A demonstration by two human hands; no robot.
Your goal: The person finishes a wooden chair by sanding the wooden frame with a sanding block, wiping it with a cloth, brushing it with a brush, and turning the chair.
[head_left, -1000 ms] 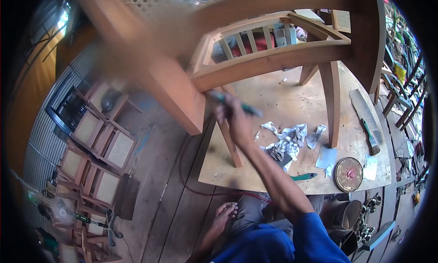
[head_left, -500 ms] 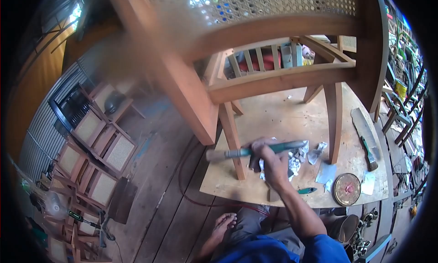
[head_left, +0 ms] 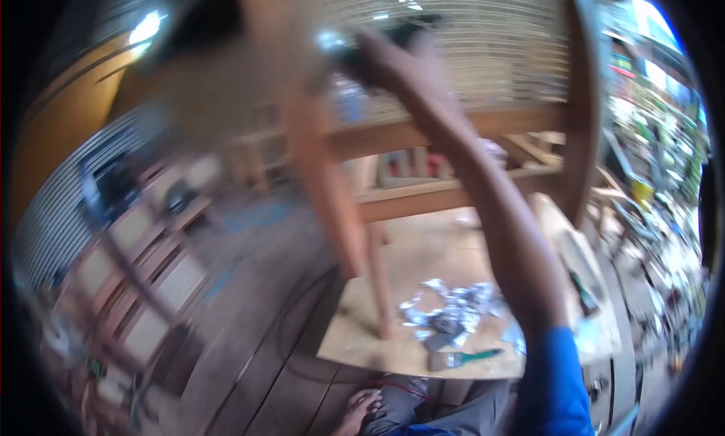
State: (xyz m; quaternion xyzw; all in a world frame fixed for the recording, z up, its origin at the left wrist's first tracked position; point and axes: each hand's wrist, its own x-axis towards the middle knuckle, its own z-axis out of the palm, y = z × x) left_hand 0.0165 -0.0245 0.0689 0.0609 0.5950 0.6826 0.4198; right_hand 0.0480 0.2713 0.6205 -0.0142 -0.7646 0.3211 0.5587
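My right hand (head_left: 393, 58) is raised to the woven cane back (head_left: 498, 51) of a wooden chair and is blurred by motion. It is closed on a green-handled paintbrush (head_left: 353, 64), whose outline is smeared; I cannot tell whether the bristles touch the chair. The chair's reddish-brown frame (head_left: 453, 134) stands on its side or tilted in front of me, near a blurred upright post (head_left: 325, 179). Low in the view, my left hand (head_left: 364, 403) lies by my knee with loosely bent fingers and nothing visible in it.
Crumpled foil-like scraps (head_left: 461, 311) lie on the plywood board (head_left: 351, 323), with a second paintbrush (head_left: 476, 357) before them. Another green-handled brush (head_left: 581, 292) lies at the right. A red hose (head_left: 283, 345) runs over the plank floor. Chairs with cane panels (head_left: 162, 292) stand left.
My right hand has gone up from above the board to the cane back, carrying the paintbrush. The view has shifted, and my right arm now covers the round lid. My left hand stays low by my knee.
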